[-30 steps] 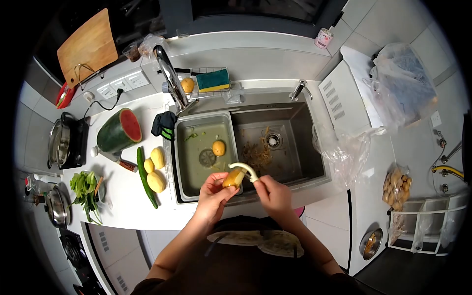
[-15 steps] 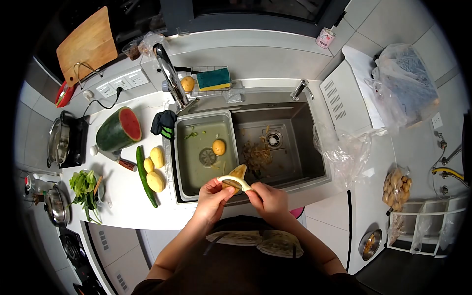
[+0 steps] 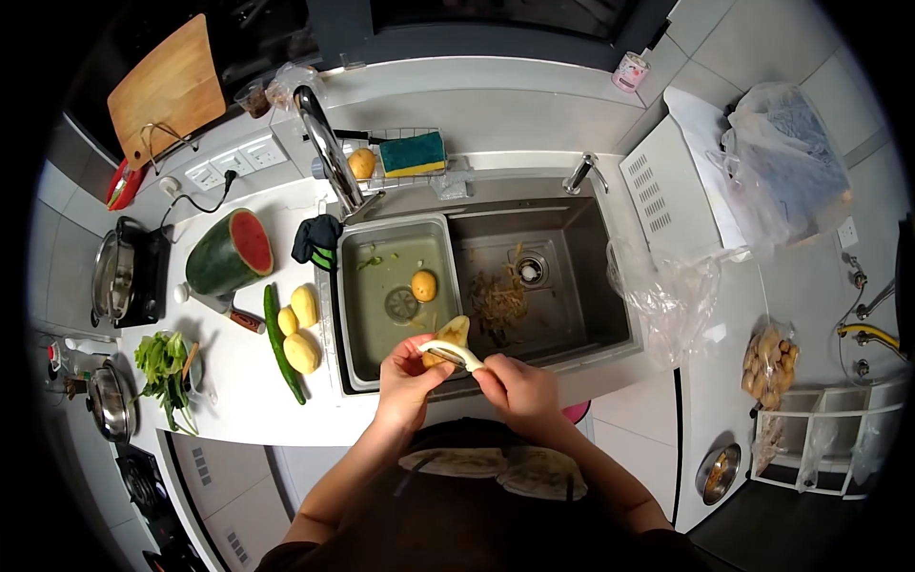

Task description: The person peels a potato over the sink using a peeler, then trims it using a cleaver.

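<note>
Over the front rim of the sink, my left hand (image 3: 408,389) is closed around a partly peeled potato (image 3: 457,331). A white peeler (image 3: 465,357) lies across that potato, its handle gripped by my right hand (image 3: 520,389). The peeler's blade edge against the potato is too small to make out. Below, an unpeeled potato (image 3: 424,285) sits in shallow water in the left basin (image 3: 355,315). Peelings (image 3: 498,305) are heaped in the right basin (image 3: 581,296), close to its drain.
Left on the counter are several peeled potatoes (image 3: 301,354), a cucumber (image 3: 282,348), a cut watermelon (image 3: 229,253), a knife (image 3: 248,320) and leafy greens (image 3: 162,367). A faucet (image 3: 324,143) rises behind the left basin. Plastic bags (image 3: 667,296) lie right of the sink.
The potato has turned slightly in my left hand and now points more upright. The peeler has shifted a little across it; both hands stay in nearly the same place.
</note>
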Demonstrator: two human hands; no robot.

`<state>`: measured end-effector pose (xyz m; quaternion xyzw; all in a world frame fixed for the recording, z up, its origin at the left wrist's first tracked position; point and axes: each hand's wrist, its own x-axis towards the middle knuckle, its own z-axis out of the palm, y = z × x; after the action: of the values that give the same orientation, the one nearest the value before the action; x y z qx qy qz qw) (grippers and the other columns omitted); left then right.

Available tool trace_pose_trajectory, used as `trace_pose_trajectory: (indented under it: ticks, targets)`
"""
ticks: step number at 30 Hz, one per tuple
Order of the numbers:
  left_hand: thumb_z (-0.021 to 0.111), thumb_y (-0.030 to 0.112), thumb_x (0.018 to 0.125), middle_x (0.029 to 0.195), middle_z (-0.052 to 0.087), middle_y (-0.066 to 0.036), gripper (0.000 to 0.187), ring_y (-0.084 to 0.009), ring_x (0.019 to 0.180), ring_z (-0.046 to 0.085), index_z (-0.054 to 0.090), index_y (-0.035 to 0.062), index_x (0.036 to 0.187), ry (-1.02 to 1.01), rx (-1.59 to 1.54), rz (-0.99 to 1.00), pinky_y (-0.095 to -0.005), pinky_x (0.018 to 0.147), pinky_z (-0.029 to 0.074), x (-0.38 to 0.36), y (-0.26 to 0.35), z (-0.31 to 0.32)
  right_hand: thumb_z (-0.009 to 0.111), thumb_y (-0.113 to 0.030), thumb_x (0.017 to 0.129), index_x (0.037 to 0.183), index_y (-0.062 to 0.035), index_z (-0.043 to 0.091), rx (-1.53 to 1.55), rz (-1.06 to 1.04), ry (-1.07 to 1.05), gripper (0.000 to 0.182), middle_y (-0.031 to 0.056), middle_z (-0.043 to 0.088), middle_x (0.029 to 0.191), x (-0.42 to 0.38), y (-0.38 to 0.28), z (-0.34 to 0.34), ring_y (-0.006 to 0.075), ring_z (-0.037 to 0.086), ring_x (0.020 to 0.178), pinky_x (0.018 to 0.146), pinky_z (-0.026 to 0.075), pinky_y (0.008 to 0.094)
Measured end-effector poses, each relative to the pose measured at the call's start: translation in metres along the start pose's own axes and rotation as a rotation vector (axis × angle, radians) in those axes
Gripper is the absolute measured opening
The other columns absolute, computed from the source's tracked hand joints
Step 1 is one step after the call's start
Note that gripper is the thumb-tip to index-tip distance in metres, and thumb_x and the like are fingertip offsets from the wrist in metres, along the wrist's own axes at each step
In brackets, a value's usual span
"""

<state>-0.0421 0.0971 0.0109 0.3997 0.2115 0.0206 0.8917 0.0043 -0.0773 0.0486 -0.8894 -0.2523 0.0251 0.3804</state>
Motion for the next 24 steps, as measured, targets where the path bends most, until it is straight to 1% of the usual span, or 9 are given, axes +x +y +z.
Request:
trace_pose_trajectory:
  ticks: [2, 6, 8, 15, 18, 20, 21, 23, 24]
  targets:
    - [0.066, -0.013, 0.076, 0.104, 0.064, -0.009, 0.039, -0.0144, 0.094, 0.062, 0.056, -0.0043, 0.113, -0.01, 0.078, 0.045, -0.0267, 0.086, 0.051, -0.001, 0.001, -0.001, 0.063, -0.026, 0.089, 0.081, -0.0104, 0.059, -0.015, -0.039, 0.002, 0.019, 0.0087, 0.06, 0.063, 0.001, 0.006, 0.003, 0.0296, 0.059, 0.053, 0.048, 0.043, 0.0397]
    - [0.065, -0.013, 0.075, 0.104, 0.064, -0.009, 0.04, -0.0142, 0.094, 0.062, 0.056, -0.0048, 0.113, 0.011, 0.124, 0.02, -0.0259, 0.087, 0.049, -0.006, 0.003, -0.002, 0.061, -0.025, 0.092, 0.087, -0.0078, 0.062, -0.243, 0.203, 0.088, 0.018, 0.0116, 0.059, 0.063, 0.018, 0.052, -0.008, 0.0312, 0.059, 0.055, 0.05, 0.042, 0.0394]
    - [0.065, -0.013, 0.076, 0.104, 0.064, -0.008, 0.04, -0.0141, 0.094, 0.062, 0.055, -0.0055, 0.114, 0.03, 0.17, 0.065, -0.0259, 0.087, 0.049, -0.006, 0.006, 0.001, 0.059, -0.026, 0.093, 0.088, -0.0072, 0.062, -0.239, 0.189, 0.135, 0.019, 0.0112, 0.058, 0.061, 0.016, 0.058, -0.012, 0.0303, 0.058, 0.054, 0.049, 0.041, 0.0387]
    - [0.061, -0.009, 0.079, 0.105, 0.063, -0.008, 0.037, -0.0144, 0.096, 0.062, 0.054, -0.0037, 0.115, 0.015, 0.109, 0.027, -0.0268, 0.088, 0.05, 0.0, 0.0, 0.0, 0.063, -0.026, 0.09, 0.084, -0.0104, 0.06, 0.035, 0.069, 0.031, 0.016, 0.0093, 0.061, 0.067, 0.001, -0.002, 0.006, 0.03, 0.06, 0.057, 0.05, 0.044, 0.0405]
    - [0.058, -0.008, 0.081, 0.108, 0.062, -0.01, 0.036, -0.0157, 0.099, 0.061, 0.054, -0.0032, 0.116, -0.019, 0.02, 0.014, -0.029, 0.089, 0.051, -0.002, -0.002, -0.004, 0.064, -0.023, 0.09, 0.088, -0.008, 0.062, -0.003, -0.016, 0.045, 0.015, 0.0129, 0.06, 0.067, 0.003, 0.007, 0.008, 0.0322, 0.061, 0.06, 0.051, 0.044, 0.0397]
    - [0.055, -0.006, 0.081, 0.116, 0.06, -0.012, 0.039, -0.0181, 0.103, 0.06, 0.052, -0.0037, 0.119, -0.015, 0.052, 0.006, -0.0328, 0.092, 0.05, -0.002, -0.006, -0.013, 0.062, -0.022, 0.091, 0.086, -0.0082, 0.061, -0.199, 0.171, 0.115, 0.015, 0.0137, 0.06, 0.066, 0.016, 0.038, -0.003, 0.0333, 0.06, 0.06, 0.051, 0.044, 0.04]
    - [0.055, -0.006, 0.081, 0.116, 0.06, -0.012, 0.039, -0.0181, 0.103, 0.06, 0.052, -0.0037, 0.119, -0.017, 0.054, 0.008, -0.0328, 0.092, 0.05, -0.003, -0.002, -0.01, 0.061, -0.023, 0.092, 0.086, -0.0072, 0.061, -0.246, 0.19, 0.158, 0.017, 0.0129, 0.058, 0.063, 0.018, 0.055, -0.01, 0.0309, 0.057, 0.055, 0.05, 0.042, 0.0384]
    - [0.051, -0.008, 0.078, 0.119, 0.058, -0.013, 0.046, -0.0194, 0.102, 0.059, 0.05, -0.0032, 0.123, -0.051, -0.159, -0.002, -0.0308, 0.087, 0.049, -0.005, 0.009, -0.002, 0.06, -0.023, 0.093, 0.085, -0.0061, 0.06, -0.294, 0.204, 0.205, 0.019, 0.0121, 0.055, 0.061, 0.022, 0.066, -0.021, 0.0285, 0.054, 0.051, 0.049, 0.041, 0.0368]
    - [0.051, -0.008, 0.078, 0.119, 0.058, -0.013, 0.046, -0.0194, 0.102, 0.059, 0.05, -0.0032, 0.123, -0.05, -0.155, -0.002, -0.0308, 0.087, 0.049, -0.004, 0.01, -0.001, 0.059, -0.022, 0.094, 0.085, -0.0044, 0.06, -0.163, 0.237, 0.184, 0.02, 0.0105, 0.052, 0.059, 0.023, 0.062, -0.025, 0.0236, 0.049, 0.049, 0.048, 0.038, 0.0346]
